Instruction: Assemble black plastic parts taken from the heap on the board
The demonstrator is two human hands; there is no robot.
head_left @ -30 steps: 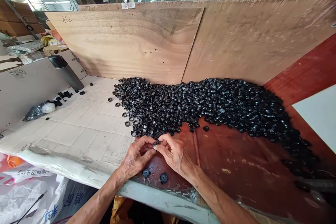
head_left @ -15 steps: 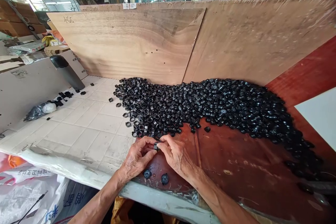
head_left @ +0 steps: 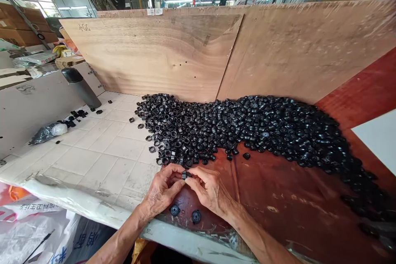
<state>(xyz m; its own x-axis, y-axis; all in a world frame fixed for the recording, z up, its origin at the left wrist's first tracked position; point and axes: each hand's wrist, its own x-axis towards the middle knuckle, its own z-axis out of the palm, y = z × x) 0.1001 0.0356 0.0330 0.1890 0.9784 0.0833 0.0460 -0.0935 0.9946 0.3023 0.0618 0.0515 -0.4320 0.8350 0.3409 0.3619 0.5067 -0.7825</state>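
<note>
My left hand [head_left: 162,189] and my right hand [head_left: 207,187] meet at the fingertips, both pinching a small black plastic ring [head_left: 185,175]. Just beyond them lies a large heap of similar black rings [head_left: 241,130], spreading across a red-brown board [head_left: 262,189] and onto white tiles [head_left: 105,148]. My fingers are just short of the heap's near edge. Below my hands, two round black parts [head_left: 175,210] [head_left: 196,216] lie flat on the board. Part of the held ring is hidden by my fingers.
A tall plywood panel [head_left: 148,53] stands behind the heap. On the tiles to the left are a black flask [head_left: 81,88], scattered black pieces, and a plastic bag [head_left: 46,134]. Woven sacks [head_left: 31,231] lie below the near edge.
Both hands still hold the ring together. The whole scene sits slightly lower in the view, and the hands and ring have shifted little relative to the heap.
</note>
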